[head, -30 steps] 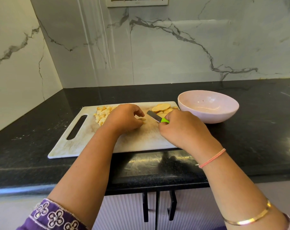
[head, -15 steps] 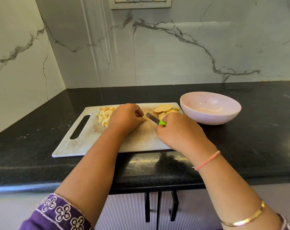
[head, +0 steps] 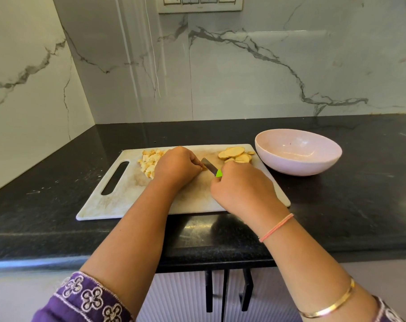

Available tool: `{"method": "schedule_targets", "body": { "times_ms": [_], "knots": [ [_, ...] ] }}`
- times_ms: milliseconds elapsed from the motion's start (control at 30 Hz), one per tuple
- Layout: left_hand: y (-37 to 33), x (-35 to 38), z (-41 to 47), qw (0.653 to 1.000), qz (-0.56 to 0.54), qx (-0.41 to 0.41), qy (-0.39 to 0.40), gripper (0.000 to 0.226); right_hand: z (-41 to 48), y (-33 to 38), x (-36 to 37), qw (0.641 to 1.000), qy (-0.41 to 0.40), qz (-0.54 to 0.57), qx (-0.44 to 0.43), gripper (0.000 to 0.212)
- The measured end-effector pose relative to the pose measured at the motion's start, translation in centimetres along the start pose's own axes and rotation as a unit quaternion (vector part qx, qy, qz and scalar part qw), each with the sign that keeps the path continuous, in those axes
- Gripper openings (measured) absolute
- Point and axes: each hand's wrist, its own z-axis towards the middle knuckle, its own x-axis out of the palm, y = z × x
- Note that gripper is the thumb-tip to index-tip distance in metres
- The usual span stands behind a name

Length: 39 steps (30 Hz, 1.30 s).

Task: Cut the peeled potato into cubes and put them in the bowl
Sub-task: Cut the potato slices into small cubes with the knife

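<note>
In the middle of the frame we saw the left hand (head: 176, 168), fingers curled, pinching a small potato piece (head: 204, 168) down on the white cutting board (head: 118, 205); most of that piece was hidden under the fingertips. Just to its right, the right hand (head: 241, 189) was wrapped round the green handle of a knife (head: 210, 168), whose short blade slanted up and left to meet the piece at the left fingertips. Left of the left hand, toward the board's slotted end, lay a heap of potato cubes (head: 149, 162), and at the board's upper right corner lay a few overlapping potato slices (head: 234, 155). The pale pink bowl (head: 297, 168) stood on the black table (head: 337, 194) just right of the board, near the slices. At the top edge a switch plate (head: 201, 3) sat on the grey-veined marble wall; we noticed a tiny mark on its lower rim, too small to read. A pink thread band (head: 276, 227) circled the right wrist, a gold bangle (head: 330, 305) sat at lower right, and a purple sleeve (head: 85, 300) with white flower stitching showed at lower left.
</note>
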Motion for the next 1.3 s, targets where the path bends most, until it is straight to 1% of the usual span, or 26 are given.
{"method": "schedule_targets", "body": {
  "times_ms": [167,300,433,767,1033,1200,1267,1300],
  "knots": [
    [0.3,0.2,0.0,1.0,-0.008,-0.017,-0.007,0.012,0.0,1.0,0.2,1.0,0.007,0.005,0.008,0.007],
    [0.2,0.3,0.1,0.999,-0.01,-0.029,-0.014,0.012,-0.2,1.3,0.6,1.0,0.012,-0.021,0.004,0.019],
    [0.5,0.4,0.2,0.998,-0.014,-0.04,-0.038,0.011,-0.4,1.6,0.6,0.999,0.018,-0.034,0.001,0.02],
    [0.1,0.6,-0.1,0.998,-0.023,-0.054,-0.037,0.013,-0.9,1.6,0.3,0.995,0.022,-0.093,-0.037,0.021],
    [-0.1,0.6,-0.3,0.997,-0.014,-0.056,-0.044,0.01,-1.2,2.0,0.2,0.995,0.033,-0.085,-0.043,0.02],
    [0.2,0.5,0.0,0.996,0.003,-0.055,-0.063,0.011,-2.0,2.0,-0.1,0.995,0.026,-0.068,-0.062,0.014],
    [0.2,0.5,-0.2,0.996,0.014,-0.048,-0.07,0.014,-1.9,1.4,-0.3,0.997,0.027,-0.059,-0.05,0.012],
    [0.1,0.5,-0.3,0.996,0.024,-0.043,-0.076,0.016,-1.8,0.9,-0.4,0.998,0.028,-0.051,-0.038,0.017]
  ]
}}
